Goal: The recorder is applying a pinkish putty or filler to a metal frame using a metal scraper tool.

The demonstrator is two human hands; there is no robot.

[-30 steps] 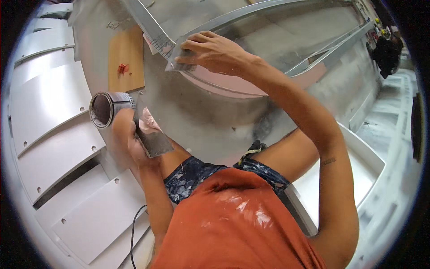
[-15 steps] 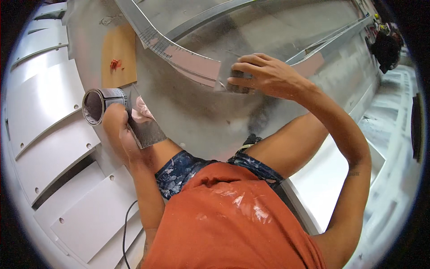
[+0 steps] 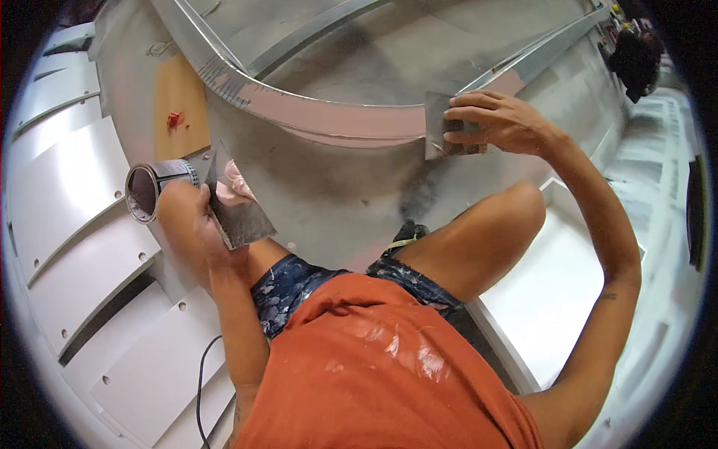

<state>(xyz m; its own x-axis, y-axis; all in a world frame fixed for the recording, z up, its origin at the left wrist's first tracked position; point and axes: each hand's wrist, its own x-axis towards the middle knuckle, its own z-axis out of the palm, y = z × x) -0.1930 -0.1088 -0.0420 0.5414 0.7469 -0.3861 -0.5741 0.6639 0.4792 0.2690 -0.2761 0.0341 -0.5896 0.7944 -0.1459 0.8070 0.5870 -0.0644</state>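
My left hand (image 3: 212,224), by my left knee, is closed on a flat metal filler spreader (image 3: 250,217) carrying a lump of pale pink filler (image 3: 234,185). My right hand (image 3: 512,126) reaches forward, gripping a second spreader (image 3: 435,131), a square grey plate with a dark grip. Its plate meets the side of a curved metal frame (image 3: 224,75), at the right end of a smooth pink filler band (image 3: 329,118). More pink filler (image 3: 502,84) shows on the frame beyond that hand.
An open tin (image 3: 142,193) lies on its side by my left knee. Behind it is a wooden board (image 3: 173,86) with a red dab (image 3: 175,120). White panels (image 3: 67,172) line the left; a white tray-like piece (image 3: 546,299) lies right. A black cable (image 3: 200,389) runs at lower left.
My right hand has drawn its spreader rightward along the curved frame, and the smooth pink band behind it is longer. My left hand still holds its loaded spreader; the view has shifted slightly.
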